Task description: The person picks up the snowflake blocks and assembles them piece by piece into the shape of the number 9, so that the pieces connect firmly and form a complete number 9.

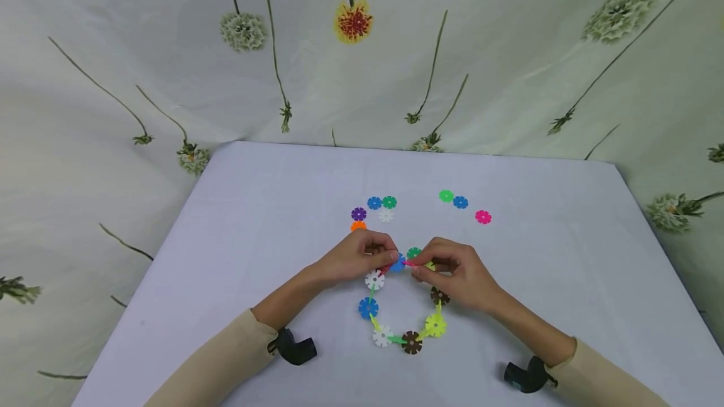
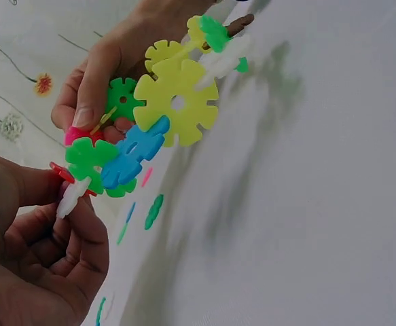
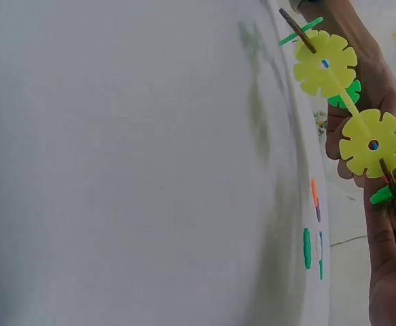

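Notched plastic discs, slotted edge to edge, make a ring-shaped chain with white (image 1: 374,279), blue (image 1: 368,308), brown (image 1: 411,342) and yellow (image 1: 435,325) pieces. My two hands hold it close together at the chain's far side, and it casts shadows on the table. My left hand (image 1: 362,257) pinches a red disc (image 2: 62,172) between thumb and fingertips. My right hand (image 1: 457,272) pinches a pink disc (image 2: 82,136), its edge right at a blue disc (image 1: 398,262) between the hands. In the right wrist view, two yellow discs (image 3: 372,144) partly cover the hands.
Loose discs lie beyond the hands on the white table (image 1: 254,206): purple (image 1: 359,213), orange (image 1: 358,225), blue (image 1: 374,203) and white (image 1: 386,215) toward the left, pink (image 1: 483,217) and light green (image 1: 446,195) toward the right. A flower-printed cloth (image 1: 498,80) hangs behind.
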Motion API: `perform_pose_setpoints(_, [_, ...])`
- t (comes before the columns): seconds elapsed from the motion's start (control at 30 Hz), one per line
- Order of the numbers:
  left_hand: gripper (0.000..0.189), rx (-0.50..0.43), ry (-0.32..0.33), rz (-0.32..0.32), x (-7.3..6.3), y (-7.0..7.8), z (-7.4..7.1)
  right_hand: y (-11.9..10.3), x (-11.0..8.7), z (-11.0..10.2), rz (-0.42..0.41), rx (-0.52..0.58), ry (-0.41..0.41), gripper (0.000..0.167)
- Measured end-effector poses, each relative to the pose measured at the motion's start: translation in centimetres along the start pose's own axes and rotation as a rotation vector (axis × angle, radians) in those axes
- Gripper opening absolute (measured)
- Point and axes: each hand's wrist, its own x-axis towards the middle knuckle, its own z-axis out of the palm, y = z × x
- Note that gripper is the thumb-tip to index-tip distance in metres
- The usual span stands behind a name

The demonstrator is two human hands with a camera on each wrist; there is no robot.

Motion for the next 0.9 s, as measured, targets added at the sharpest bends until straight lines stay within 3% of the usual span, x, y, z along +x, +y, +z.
perform_pose_setpoints(0.3, [0.016,0.102,0.068,0.065,0.0,1.1,0.5,-0.4,0.0,-0.2,-0.092,-0.072,0.035,0.012])
perform_pose_setpoints(0.5, [0.018,0.126,0.069,0.125,0.0,1.9,1.1,-0.5,-0.3,-0.5,-0.171,-0.153,0.045,0.013])
perform_pose_setpoints(0.6, [0.019,0.127,0.063,0.128,-0.1,1.9,1.2,-0.6,-0.5,-0.6,-0.123,-0.139,0.029,0.014])
perform_pose_setpoints(0.8, [0.018,0.067,0.080,0.073,-0.5,1.3,0.9,-0.5,-0.9,-0.9,0.095,-0.059,-0.017,0.040])
perform_pose_setpoints(0.9, [0.016,0.019,0.108,0.048,-0.9,0.9,0.6,-0.3,-1.1,-1.1,0.166,-0.009,-0.031,0.040])
